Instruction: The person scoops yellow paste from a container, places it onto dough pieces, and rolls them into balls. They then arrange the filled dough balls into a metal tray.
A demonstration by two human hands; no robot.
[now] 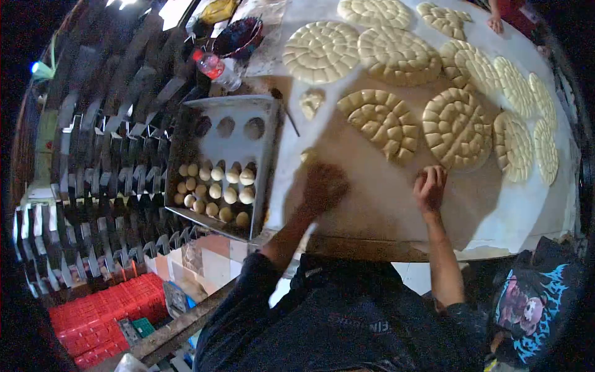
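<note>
My left hand (325,184) is over the table, dark and blurred in shadow, beside a small piece of dough (308,155); its fingers cannot be made out. Curled fingers show on my right hand (430,188), just below a round coil of cut dough (457,129); whether they hold anything is too small to tell. Another coil, partly cut away at its lower left (381,121), lies between and above my hands. A dough lump (312,103) sits farther up, near a thin dark stick (290,116).
At the left, a metal tray (268,155) holds several dough balls. A bottle (217,69) and a dark basket (238,37) stand beyond it. Several more dough coils (321,53) cover the table's far side. Another person's hand (495,24) is at the top right; a person in a printed shirt (533,304) is at lower right.
</note>
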